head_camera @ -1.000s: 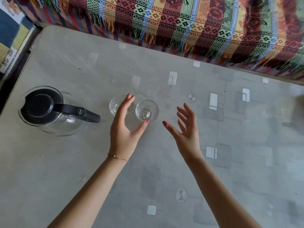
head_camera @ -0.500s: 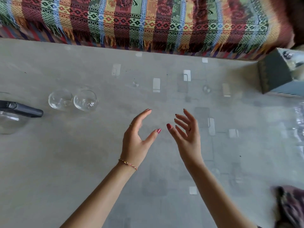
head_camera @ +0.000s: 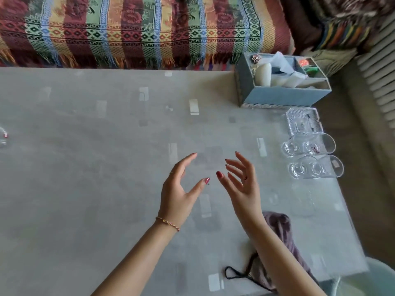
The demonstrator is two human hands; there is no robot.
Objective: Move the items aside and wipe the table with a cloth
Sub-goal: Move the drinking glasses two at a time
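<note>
The grey table point(head_camera: 85, 189), patterned with pale rectangles, fills the view; a striped woven throw point(head_camera: 139, 28) hangs along its twelve o'clock edge; at one o'clock stands a blue organiser box point(head_camera: 277, 95), with a glass tray point(head_camera: 303, 121) and two pairs of clear glasses point(head_camera: 310, 157) toward three o'clock. The left hand point(head_camera: 177, 193) and right hand point(head_camera: 241, 184) hover mid-table, fingers spread, grasping nothing; the purple cloth point(head_camera: 280, 227) lies at five o'clock, partly under the right forearm.

Striped woven throw point(head_camera: 132, 28) behind table point(head_camera: 85, 189)
</note>
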